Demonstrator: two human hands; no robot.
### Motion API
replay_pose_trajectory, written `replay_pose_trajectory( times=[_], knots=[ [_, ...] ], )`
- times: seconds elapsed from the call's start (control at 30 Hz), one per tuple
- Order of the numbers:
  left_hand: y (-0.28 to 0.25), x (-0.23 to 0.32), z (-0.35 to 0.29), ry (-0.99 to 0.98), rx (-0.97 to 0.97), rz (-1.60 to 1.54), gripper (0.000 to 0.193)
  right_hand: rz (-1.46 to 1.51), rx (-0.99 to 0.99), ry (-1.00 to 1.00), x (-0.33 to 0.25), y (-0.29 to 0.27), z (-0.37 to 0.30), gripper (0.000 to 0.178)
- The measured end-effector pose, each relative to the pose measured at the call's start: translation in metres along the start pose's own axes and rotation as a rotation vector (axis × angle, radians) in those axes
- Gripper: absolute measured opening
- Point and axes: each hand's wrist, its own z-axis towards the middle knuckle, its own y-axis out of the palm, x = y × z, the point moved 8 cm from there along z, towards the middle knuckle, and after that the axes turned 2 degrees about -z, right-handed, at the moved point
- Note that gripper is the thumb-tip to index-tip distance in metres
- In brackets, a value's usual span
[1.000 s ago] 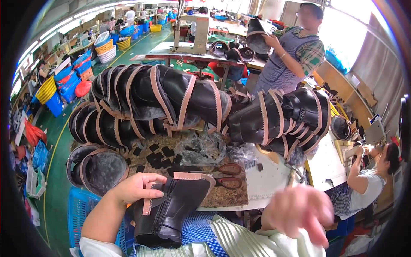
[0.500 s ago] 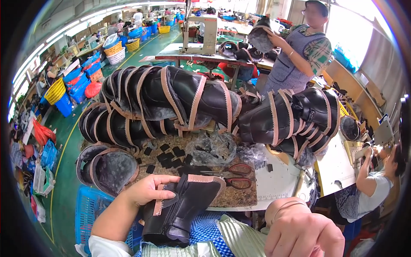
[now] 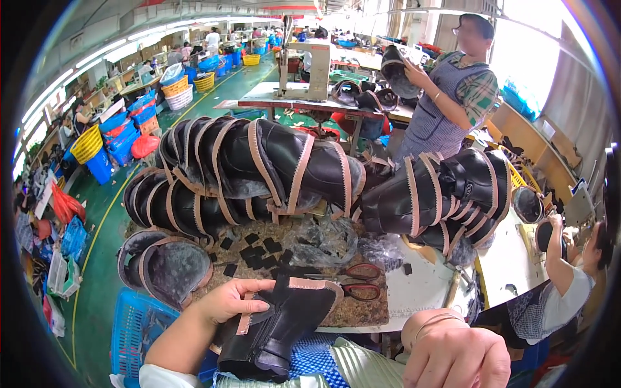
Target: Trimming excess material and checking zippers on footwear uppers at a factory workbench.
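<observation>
My left hand [image 3: 238,302] pinches the top edge of a black boot upper [image 3: 284,326] between thumb and fingers. The upper leans over my lap, with a pinkish zigzag-cut band along its top and a zip running down its shaft. Low on the right, my right hand [image 3: 456,354] is closed, knuckles up and apart from the upper; whatever its fingers hold, if anything, is hidden. Just beyond the upper, red-handled scissors [image 3: 362,282] lie on a brown cork-like board [image 3: 349,315]. Small black squares [image 3: 259,252] are scattered there beside crumpled clear plastic [image 3: 320,242].
Stacked boot uppers [image 3: 233,152] line the table's far side, with another pile [image 3: 394,200] to the right. Two fleece-lined pieces [image 3: 171,265] sit at left above a blue basket [image 3: 129,333]. A hammer [image 3: 456,281] lies at right. Co-workers handle pieces behind and at right.
The table and piles appear slightly lower in the picture. My left hand keeps its pinch on the boot upper, and my right hand stays closed, shifted slightly. The co-worker at right now raises a dark piece.
</observation>
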Motion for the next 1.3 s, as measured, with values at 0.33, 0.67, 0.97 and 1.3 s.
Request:
replay_pose_trajectory(
  times=[0.33,0.67,0.97,1.3],
  knots=[
    [-0.011,-0.031,-0.014,0.008,-0.011,0.004,0.048,-0.06,0.234,0.001,0.007,-0.023,-0.053,0.042],
    [-0.039,-0.017,-0.036,0.11,-0.045,-0.147,0.052,-1.569,0.371,1.149,0.117,-0.099,-0.278,0.038],
    [-0.025,0.011,-0.052,0.114,0.045,0.048,0.052,-1.647,0.202,1.218,0.135,-0.079,-0.27,0.043],
    [-0.024,0.009,-0.052,0.133,0.156,0.082,0.043,-1.446,0.198,0.92,0.097,-0.074,-0.186,0.042]
  ],
)
